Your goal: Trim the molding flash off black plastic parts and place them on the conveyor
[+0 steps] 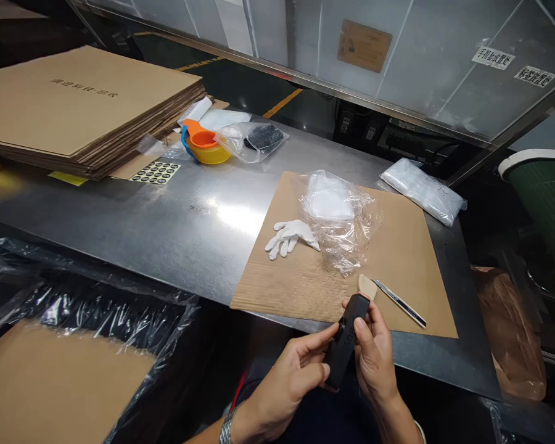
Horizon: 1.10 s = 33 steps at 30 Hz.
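A black oblong plastic piece (345,345) is held up between both hands, tilted, close to the table's front edge. My left hand (289,382) grips its lower left side with thumb and fingers. Around its upper right end my right hand (374,351) is closed, the thumb pressed on the face. Just beyond lie a small beige pad (367,286) and a slim cutter knife (401,303) on a cardboard sheet (268,290). Farther back on that sheet are a white glove (290,237) and a crumpled clear plastic bag (340,216) with something white inside.
A tall stack of flat cardboard (87,105) fills the back left. Near it stand a yellow and orange tape dispenser (208,148), a round-label sheet (156,172) and a bag with dark cloth (263,139). A wrapped packet (423,190) lies right. A plastic-lined box (65,376) is lower left.
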### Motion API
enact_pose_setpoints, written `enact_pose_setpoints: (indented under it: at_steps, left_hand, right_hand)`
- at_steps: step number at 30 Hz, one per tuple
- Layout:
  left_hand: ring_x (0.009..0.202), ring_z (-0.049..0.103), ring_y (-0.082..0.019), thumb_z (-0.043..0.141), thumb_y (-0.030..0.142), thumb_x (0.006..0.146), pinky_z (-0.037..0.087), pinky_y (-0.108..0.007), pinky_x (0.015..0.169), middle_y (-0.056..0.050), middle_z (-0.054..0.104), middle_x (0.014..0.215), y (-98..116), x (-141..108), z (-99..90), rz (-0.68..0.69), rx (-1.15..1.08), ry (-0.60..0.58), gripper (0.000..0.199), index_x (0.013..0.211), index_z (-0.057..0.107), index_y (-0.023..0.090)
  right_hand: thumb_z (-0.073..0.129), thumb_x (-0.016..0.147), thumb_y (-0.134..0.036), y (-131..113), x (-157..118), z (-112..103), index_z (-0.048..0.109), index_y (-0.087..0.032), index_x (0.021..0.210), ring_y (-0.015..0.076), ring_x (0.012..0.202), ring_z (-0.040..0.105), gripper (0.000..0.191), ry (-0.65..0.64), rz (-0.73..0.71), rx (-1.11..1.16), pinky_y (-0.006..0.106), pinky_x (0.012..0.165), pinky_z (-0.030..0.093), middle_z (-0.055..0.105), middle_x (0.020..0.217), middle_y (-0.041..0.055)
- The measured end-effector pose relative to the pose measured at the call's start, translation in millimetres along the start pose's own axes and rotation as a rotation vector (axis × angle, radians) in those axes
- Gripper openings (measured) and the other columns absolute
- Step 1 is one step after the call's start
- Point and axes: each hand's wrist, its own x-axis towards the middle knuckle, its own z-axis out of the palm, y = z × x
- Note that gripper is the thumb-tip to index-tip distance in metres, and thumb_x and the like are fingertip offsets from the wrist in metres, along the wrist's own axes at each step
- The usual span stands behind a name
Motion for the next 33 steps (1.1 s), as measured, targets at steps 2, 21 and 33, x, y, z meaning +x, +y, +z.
enact_pose_setpoints:
  at_steps: [2,21,33]
  left_hand:
    - [0.091,0.054,-0.021,0.059,0.012,0.068,0.044,-0.032,0.069,-0.008,0.063,0.107,-0.6,0.1,0.0,0.006,0.004,-0.008,0.053,0.120,0.058,0.024]
    - [0.084,0.054,-0.019,0.061,0.019,0.072,0.045,-0.029,0.066,-0.009,0.065,0.098,-1.2,-0.8,5.3,0.011,0.021,0.060,0.042,0.114,0.063,0.020]
    - [0.076,0.055,-0.016,0.060,0.017,0.072,0.045,-0.029,0.064,-0.009,0.067,0.091,-4.2,1.4,6.1,-0.030,-0.026,0.107,0.039,0.111,0.065,0.018]
  right_hand:
    - [0.062,0.079,-0.040,0.5,-0.3,-0.2,0.044,-0.025,0.121,0.0215,0.112,0.050,0.048,0.006,-0.009,-0.012,0.030,0.086,0.046,0.058,0.115,0.0061]
    - [0.062,0.079,-0.039,3.4,-0.5,-1.4,0.047,-0.023,0.119,0.0187,0.099,0.056,0.046,0.053,-0.058,-0.122,0.029,0.084,0.044,0.061,0.109,0.0063]
    - [0.063,0.078,-0.039,2.6,-2.3,-0.1,0.045,-0.022,0.119,0.0200,0.098,0.056,0.048,0.064,-0.072,-0.135,0.031,0.081,0.047,0.060,0.110,0.0076]
